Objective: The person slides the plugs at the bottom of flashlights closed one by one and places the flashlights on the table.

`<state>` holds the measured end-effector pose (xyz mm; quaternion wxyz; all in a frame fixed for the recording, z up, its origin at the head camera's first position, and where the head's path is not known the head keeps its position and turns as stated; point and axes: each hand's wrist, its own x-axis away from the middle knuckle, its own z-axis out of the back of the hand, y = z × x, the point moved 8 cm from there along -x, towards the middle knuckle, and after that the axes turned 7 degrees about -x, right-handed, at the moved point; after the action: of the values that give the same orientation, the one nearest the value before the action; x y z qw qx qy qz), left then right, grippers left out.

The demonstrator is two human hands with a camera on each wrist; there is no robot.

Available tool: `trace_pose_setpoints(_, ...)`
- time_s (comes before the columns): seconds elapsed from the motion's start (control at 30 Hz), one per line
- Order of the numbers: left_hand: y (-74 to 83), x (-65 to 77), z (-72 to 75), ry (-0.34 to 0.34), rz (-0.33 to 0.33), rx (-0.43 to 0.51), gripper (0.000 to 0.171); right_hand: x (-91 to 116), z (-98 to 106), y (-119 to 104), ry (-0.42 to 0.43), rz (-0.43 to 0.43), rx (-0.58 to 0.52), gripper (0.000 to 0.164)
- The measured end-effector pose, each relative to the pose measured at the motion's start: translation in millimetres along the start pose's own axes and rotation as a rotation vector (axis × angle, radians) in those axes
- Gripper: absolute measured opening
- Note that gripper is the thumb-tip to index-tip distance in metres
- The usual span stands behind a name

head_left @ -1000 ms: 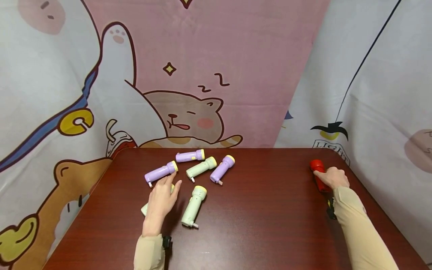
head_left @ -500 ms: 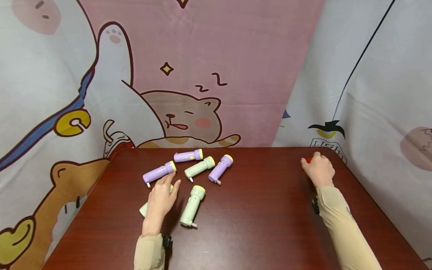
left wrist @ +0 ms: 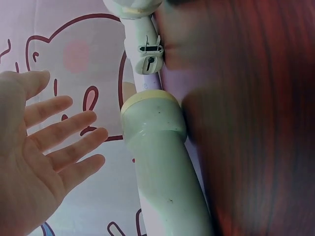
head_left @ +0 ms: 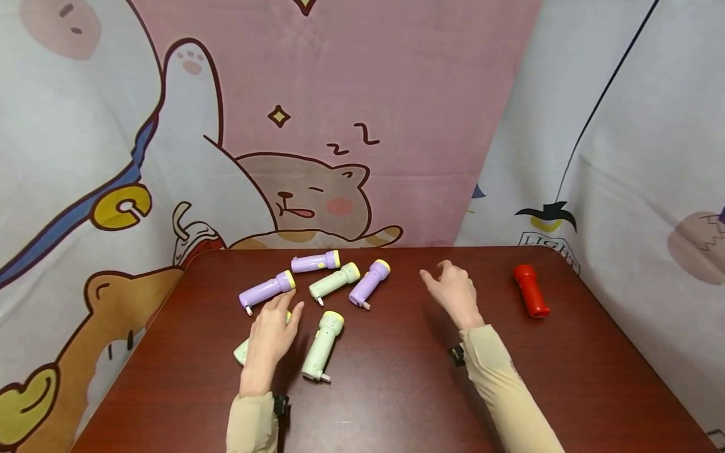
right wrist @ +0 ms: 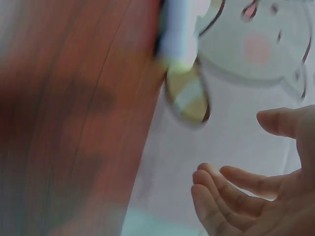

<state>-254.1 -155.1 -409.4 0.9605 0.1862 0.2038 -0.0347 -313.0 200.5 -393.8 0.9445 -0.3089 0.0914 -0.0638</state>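
My left hand [head_left: 269,340] hovers over a pale green flashlight [head_left: 241,352], which it mostly hides in the head view. In the left wrist view its fingers are spread and hold nothing. Right of it lies another pale green flashlight [head_left: 321,346] with a small crank handle. Farther back are a purple flashlight [head_left: 266,290], a second purple one [head_left: 314,262], a green one [head_left: 334,282] and a third purple flashlight [head_left: 369,284]. My right hand [head_left: 455,292], fingers loosely bent around nothing, is above the table between that flashlight and a red flashlight [head_left: 531,290].
The dark brown wooden table [head_left: 396,402] reaches back to a cartoon-printed cloth [head_left: 430,126] hanging behind it. More printed cloth [head_left: 640,157] hangs along the right side. A dark strap [head_left: 280,406] circles the left wrist.
My right hand has let go of the red flashlight, which now lies at the right side of the table, and has moved left. My left hand stays in place.
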Motion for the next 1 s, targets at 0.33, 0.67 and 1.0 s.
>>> trace_pose_setpoints(0.33, 1.2, -0.2, -0.8, -0.01, 0.0, -0.005, 0.041, 55.6, -69.1, -76.0, -0.221, 0.084, -0.05, 0.043)
trace_pose_setpoints(0.67, 2.8, -1.0, 2.3, 0.018, -0.016, -0.002, 0.039, 91.5, -129.5, -107.4, -0.379, 0.084, -0.122, 0.046)
trace_pose_setpoints(1.0, 0.8, -1.8, 2.2, 0.007, -0.008, 0.002, 0.039, 100.7, -156.7, -112.8, -0.454, 0.02, -0.284, 0.044)
